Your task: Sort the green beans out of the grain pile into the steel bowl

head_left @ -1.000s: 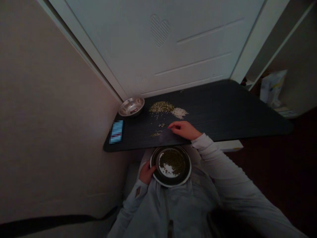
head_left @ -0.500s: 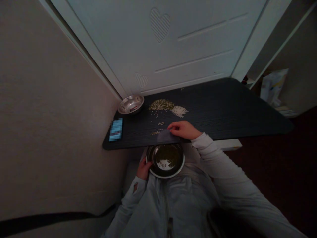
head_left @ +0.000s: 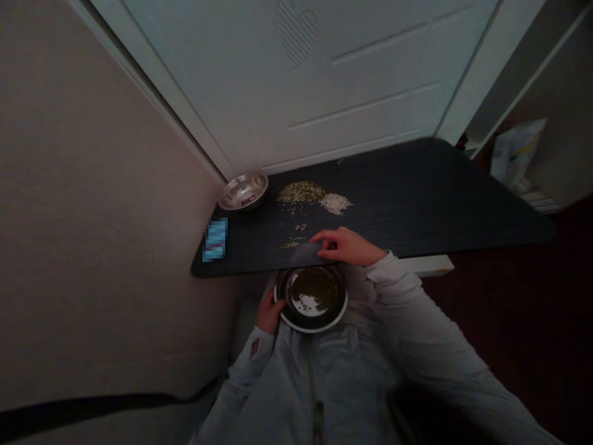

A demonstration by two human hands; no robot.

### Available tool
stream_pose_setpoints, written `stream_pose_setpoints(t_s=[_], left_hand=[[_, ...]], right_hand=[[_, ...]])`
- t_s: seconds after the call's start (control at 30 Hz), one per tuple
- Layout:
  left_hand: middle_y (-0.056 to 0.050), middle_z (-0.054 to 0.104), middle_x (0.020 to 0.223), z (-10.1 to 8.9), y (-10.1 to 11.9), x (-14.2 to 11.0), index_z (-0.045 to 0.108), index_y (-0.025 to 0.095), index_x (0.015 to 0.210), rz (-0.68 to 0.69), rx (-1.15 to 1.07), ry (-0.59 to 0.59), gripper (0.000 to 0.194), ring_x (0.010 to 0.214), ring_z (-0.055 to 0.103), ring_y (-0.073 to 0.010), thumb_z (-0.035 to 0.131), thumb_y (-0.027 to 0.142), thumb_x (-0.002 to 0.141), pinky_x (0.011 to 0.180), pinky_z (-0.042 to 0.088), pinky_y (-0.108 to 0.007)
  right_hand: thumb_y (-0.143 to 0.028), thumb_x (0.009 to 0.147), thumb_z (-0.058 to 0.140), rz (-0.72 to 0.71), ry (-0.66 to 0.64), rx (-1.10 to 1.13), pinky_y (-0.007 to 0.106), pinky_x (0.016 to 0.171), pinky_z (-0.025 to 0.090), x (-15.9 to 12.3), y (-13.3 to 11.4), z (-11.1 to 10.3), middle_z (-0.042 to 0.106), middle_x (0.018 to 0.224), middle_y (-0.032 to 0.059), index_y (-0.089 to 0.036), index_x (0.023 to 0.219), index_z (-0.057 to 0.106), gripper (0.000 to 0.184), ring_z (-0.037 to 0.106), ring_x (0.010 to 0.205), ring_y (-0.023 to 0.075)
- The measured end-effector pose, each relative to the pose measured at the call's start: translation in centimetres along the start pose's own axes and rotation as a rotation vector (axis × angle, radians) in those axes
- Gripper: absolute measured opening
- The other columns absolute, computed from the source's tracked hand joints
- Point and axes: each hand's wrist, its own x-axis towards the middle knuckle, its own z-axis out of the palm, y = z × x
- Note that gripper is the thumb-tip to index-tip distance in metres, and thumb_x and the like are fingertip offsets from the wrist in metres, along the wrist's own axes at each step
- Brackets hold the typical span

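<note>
Pinching the rim of a glossy round bowl (head_left: 311, 330) of green grains (head_left: 315, 285), my left hand (head_left: 269, 314) is steadying it. In the head view, my right hand (head_left: 349, 246) is bending over a filmy sheet (head_left: 303, 253); whether it's pinching that, I cannot tell. Handling loose grains (head_left: 290, 245) seems the step; the next move likely calls for light fingertips. Beyond that hand, a speckled pile (head_left: 301, 191) is touching a pale, rough-looking heap (head_left: 335, 203).

1. Held bowl (head_left: 311, 330) at the left hand (head_left: 270, 313): smooth metal, shiny base.
2. Small bowl (head_left: 234, 190) beyond the left hand: polished, glossy metal.
3. Thin piece (head_left: 303, 253) by the right hand (head_left: 349, 246): translucent, apparently smooth plastic.
4. Bench (head_left: 426, 198) beneath the right hand: matt, finely grained, wood-like.
5. White panel (head_left: 375, 31) beyond both hands: smooth, low sheen, ribbed hearts (head_left: 297, 37).
6. Sleeves (head_left: 430, 327) behind both hands: matt, creased cloth.
</note>
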Motion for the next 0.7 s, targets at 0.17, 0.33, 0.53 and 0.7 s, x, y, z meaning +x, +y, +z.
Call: stream_pose_setpoints(t_s=[0.17,0.33,0.53,0.7], left_hand=[[-0.005,0.062,0.087,0.1,0.5,-0.3,0.057,0.014,0.093,-0.001,0.048,-0.044,0.042,0.088,0.052,-0.0229,0.057,0.024,0.053,0.079,0.037,-0.034],[-0.005,0.062,0.087,0.1,0.6,-0.4,0.056,0.013,0.093,0.020,0.069,-0.045,0.042,0.087,0.052,-0.0222,0.056,0.024,0.053,0.079,0.038,-0.033],[-0.003,0.062,0.081,0.2,0.1,-0.3,0.058,0.014,0.088,0.002,0.026,-0.042,0.036,0.080,0.055,-0.0206,0.056,0.024,0.054,0.075,0.040,-0.032],[-0.003,0.063,0.080,0.1,-0.1,-0.2,0.058,0.013,0.088,0.013,-0.002,-0.046,0.036,0.078,0.055,-0.0204,0.056,0.024,0.054,0.072,0.041,-0.030]], right_hand=[[-0.031,0.068,0.049,0.004,0.018,0.026,0.018,0.057,0.032,-0.8,-0.4,0.1,0.056,0.062,-0.0032,-0.020,0.084,0.058,0.022,0.049,0.057,0.0071],[-0.031,0.067,0.049,0.057,0.032,0.071,0.019,0.055,0.033,-1.0,-0.5,0.2,0.054,0.058,-0.0030,-0.018,0.077,0.059,0.019,0.047,0.055,0.0073],[-0.031,0.066,0.049,0.145,0.099,0.084,0.019,0.053,0.033,-0.1,-0.5,1.2,0.056,0.064,-0.0018,-0.019,0.077,0.058,0.018,0.048,0.058,0.0087],[-0.031,0.067,0.048,0.172,0.151,0.017,0.020,0.054,0.033,1.1,-0.5,2.0,0.058,0.067,-0.0014,-0.020,0.078,0.058,0.018,0.048,0.059,0.0090]])
